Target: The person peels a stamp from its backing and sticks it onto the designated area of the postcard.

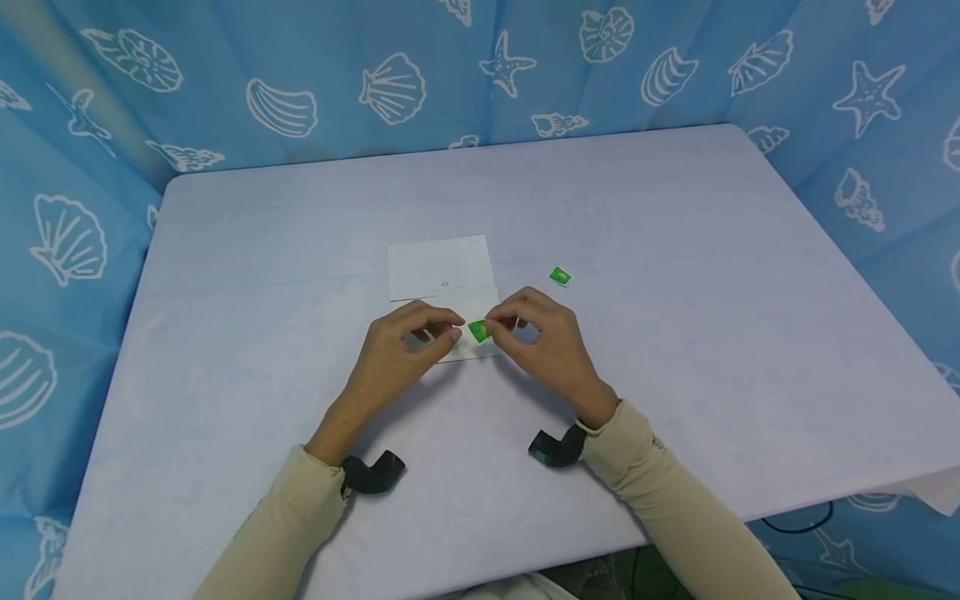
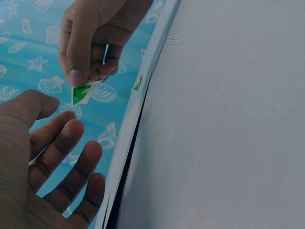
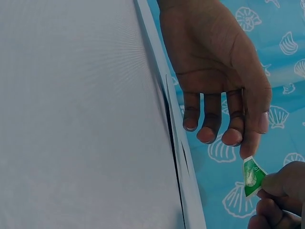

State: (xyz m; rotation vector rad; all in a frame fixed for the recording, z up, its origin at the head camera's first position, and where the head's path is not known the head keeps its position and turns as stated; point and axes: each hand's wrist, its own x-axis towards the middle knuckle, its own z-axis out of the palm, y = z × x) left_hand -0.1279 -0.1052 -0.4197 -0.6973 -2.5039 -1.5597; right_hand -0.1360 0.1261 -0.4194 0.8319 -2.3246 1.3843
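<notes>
My right hand (image 1: 542,337) pinches a small green stamp-like paper (image 1: 478,331) between thumb and forefinger, by its right side. In the right wrist view this green paper (image 3: 252,177) shows a white edge and a pale printed figure. My left hand (image 1: 408,346) is just left of it, thumb and fingers relaxed and apart, holding nothing. Its forefinger tip comes right at the paper's upper corner in the right wrist view. Beneath both hands lies a white sheet (image 1: 438,262) with a dark line across it and a tiny mark, its lower part partly hidden by the hands.
A second small green paper (image 1: 559,276) lies on the white-covered table (image 1: 675,333), right of the sheet. Blue curtains (image 1: 322,50) with white shell prints hang behind and at the sides. Black wrist devices (image 1: 375,473) are on both sleeves. A dark cable (image 1: 798,527) shows below the table's right front edge.
</notes>
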